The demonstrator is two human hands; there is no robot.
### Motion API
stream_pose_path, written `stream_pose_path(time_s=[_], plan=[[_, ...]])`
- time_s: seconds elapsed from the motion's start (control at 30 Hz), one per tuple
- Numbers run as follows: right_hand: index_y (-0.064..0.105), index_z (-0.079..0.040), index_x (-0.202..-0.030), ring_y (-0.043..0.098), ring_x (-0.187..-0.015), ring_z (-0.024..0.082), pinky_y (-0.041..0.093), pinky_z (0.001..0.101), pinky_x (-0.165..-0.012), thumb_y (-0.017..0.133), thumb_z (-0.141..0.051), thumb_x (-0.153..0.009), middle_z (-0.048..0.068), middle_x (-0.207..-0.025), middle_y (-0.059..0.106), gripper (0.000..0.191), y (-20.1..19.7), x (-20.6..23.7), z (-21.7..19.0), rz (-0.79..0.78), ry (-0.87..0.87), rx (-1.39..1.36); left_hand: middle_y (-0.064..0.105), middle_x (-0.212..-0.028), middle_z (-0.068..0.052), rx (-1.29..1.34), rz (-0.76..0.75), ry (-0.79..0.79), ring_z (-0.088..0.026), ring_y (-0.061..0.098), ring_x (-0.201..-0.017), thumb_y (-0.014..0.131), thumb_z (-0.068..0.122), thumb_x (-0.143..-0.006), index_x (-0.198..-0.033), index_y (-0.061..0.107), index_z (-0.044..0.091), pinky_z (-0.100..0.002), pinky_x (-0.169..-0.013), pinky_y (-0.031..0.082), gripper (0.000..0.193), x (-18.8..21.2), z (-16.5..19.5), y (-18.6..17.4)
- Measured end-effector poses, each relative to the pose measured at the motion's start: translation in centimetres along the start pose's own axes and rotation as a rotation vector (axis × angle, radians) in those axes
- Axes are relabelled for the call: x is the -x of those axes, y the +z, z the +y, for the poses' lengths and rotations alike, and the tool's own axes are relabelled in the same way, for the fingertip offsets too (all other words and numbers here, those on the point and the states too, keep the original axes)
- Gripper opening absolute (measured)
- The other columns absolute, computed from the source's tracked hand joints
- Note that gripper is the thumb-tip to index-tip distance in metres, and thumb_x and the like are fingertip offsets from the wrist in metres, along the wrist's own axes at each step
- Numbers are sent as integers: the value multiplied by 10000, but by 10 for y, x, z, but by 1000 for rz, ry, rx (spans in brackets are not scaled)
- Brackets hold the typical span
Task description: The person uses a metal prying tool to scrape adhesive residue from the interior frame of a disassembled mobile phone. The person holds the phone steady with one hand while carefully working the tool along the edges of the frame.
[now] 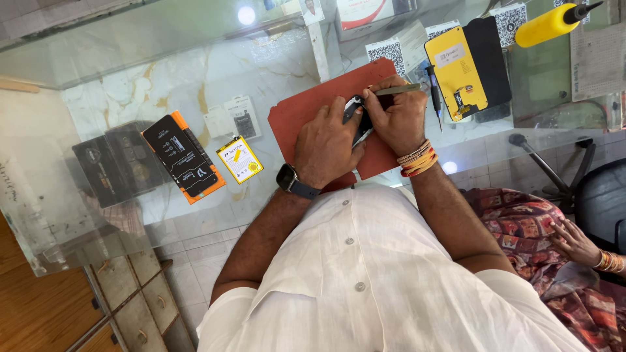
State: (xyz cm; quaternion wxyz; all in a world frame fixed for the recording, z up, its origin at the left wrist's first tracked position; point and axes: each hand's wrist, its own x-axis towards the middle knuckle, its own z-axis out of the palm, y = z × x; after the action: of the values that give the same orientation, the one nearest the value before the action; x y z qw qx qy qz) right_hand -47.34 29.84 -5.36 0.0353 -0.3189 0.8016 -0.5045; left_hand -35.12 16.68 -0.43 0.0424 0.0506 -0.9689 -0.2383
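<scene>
White shirt cloth (365, 287) fills the near view, worn by the person at a glass counter (163, 85); well left of the fingers lie a dark packaged part on an orange card (184, 158) and a small yellow-labelled battery (239, 159); the left hand (326, 146), with a dark wristwatch (295, 181), curls its fingers around a small dark phone (357, 120), gripping it steady over a red mat (306, 111); the right hand (398, 117), with coloured bangles (417, 160), pinches a thin metal tool (396, 89) whose tip meets the phone's upper edge just beyond the fingertips; past the right fingers lie a screwdriver (433, 94), a yellow phone panel (456, 72) and a yellow tool handle (548, 25); at far right another person's hand (574, 242) rests on patterned cloth; the work appears to be prying or probing the phone; I judge the next move calls for a firm left grip and light, controlled pressure at the tool tip.
</scene>
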Motion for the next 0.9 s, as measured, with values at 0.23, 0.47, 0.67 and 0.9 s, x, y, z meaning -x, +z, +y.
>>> stream_pose_path(time_s=[0.23, 0.47, 0.67, 0.9], plan=[[694, 23, -919, 740, -781, 204, 571, 315, -686, 779, -34, -958, 120, -896, 746, 109, -1, 2, 2, 9, -25, -33, 538, -1115, -122, 18, 4, -8, -301, 623, -960, 827, 299, -768, -1232, 710, 46, -436, -699, 573, 541, -1, -2, 1], [672, 30, -945, 767, -844, 207, 588, 311, -727, 768, -31, -973, 125, -919, 753, 117, -4, 2, 3, -6, -57, -76, 534, -1102, -118, 15, 0, -9, -298, 620, -951, 825, 296, -770, -1256, 699, 39, -429, -686, 570, 564, 0, 0, -2], [711, 30, -962, 744, -756, 189, 572, 297, -669, 779, -30, -969, 127, -895, 754, 91, -2, 1, 4, -33, -8, -77, 538, -1102, -120, 8, -12, -5, -299, 617, -949, 822, 279, -758, -1232, 701, 30, -427, -687, 570, 548, -1, 1, -4], [714, 21, -967, 730, -754, 169, 563, 283, -658, 790, -36, -972, 110, -881, 754, 95, -3, 0, 8, -44, -20, -91, 535, -1101, -130, 5, -16, -16, -305, 619, -925, 826, 278, -757, -1233, 701, 25, -435, -662, 568, 553, -1, 2, -1]])
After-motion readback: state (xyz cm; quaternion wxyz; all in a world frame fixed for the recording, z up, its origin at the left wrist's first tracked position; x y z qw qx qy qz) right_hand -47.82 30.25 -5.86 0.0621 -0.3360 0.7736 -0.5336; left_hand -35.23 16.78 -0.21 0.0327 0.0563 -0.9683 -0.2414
